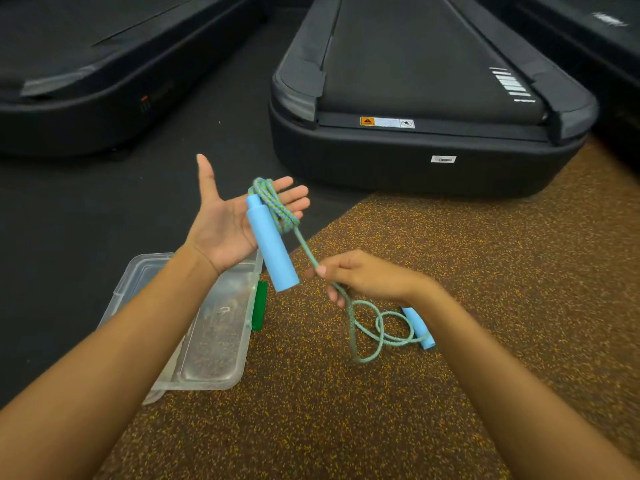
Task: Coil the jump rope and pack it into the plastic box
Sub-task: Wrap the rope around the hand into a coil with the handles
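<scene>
My left hand is held palm up with fingers spread; several turns of the green-blue jump rope are wound round its fingers. One light blue handle hangs from those turns, slanting down over the palm. My right hand pinches the rope below the coil. The loose rope curls on the floor under it and ends at the second blue handle, partly hidden by my right forearm. The clear plastic box lies open on the floor below my left forearm.
The box has a green latch on its right side. A black treadmill stands just ahead, another treadmill at the left. The floor is brown speckled rubber near me and black mat at the left.
</scene>
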The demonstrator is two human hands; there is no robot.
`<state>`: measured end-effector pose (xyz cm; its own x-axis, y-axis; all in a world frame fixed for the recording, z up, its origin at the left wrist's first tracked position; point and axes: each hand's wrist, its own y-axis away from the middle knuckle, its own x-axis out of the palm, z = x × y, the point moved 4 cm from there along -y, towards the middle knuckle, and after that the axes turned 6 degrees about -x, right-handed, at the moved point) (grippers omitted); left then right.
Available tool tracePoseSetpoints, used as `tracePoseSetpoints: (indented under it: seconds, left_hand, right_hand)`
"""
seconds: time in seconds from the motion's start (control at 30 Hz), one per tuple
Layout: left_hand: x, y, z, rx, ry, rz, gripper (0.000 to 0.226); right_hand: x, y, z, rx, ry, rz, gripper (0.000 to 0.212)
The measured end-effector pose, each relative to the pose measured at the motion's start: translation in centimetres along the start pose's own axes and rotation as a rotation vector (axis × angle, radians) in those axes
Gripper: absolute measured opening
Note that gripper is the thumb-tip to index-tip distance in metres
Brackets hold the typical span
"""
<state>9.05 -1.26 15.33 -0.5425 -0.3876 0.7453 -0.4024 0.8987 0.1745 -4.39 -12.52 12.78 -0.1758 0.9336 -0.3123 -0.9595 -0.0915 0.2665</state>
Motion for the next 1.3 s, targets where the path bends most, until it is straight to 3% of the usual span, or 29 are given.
tracePoseSetpoints:
  seconds: [0.2,0.4,0.6,0.9,1.13,1.3]
  left_hand:
    - [-1.3,0.0,-0.4,0.047,-0.053,-0.138,0.111]
    - [-0.9,0.2,0.6,-0.095,-0.156,-0.148,0.113]
    - [1.0,0.1,3.6,-0.344,-0.325,0.007,0.116]
    - [3.1,0.2,7.2,-0.595,-0.302,0.344,0.124]
    - [3.9,0.6,6.8,-0.600,-0.192,0.555,0.125]
    - [4.0,1.1,4.8,-0.503,0.074,0.672,0.122]
  right_hand:
    - [0.5,0.6,3.0,-0.002,0.320,0.115,0.037]
    - [-1.2,1.5,7.5,-0.205,0.672,-0.092,0.031]
    - [-2.4,1.7,8.1,-0.288,0.603,-0.244,0.019]
    - [-4.0,1.4,5.6,-0.295,0.262,-0.390,0.022]
    - [-4.6,1.3,3.6,-0.298,0.059,-0.441,0.026]
    - [-4.6,0.8,2.0,-0.307,0.022,-0.451,0.018]
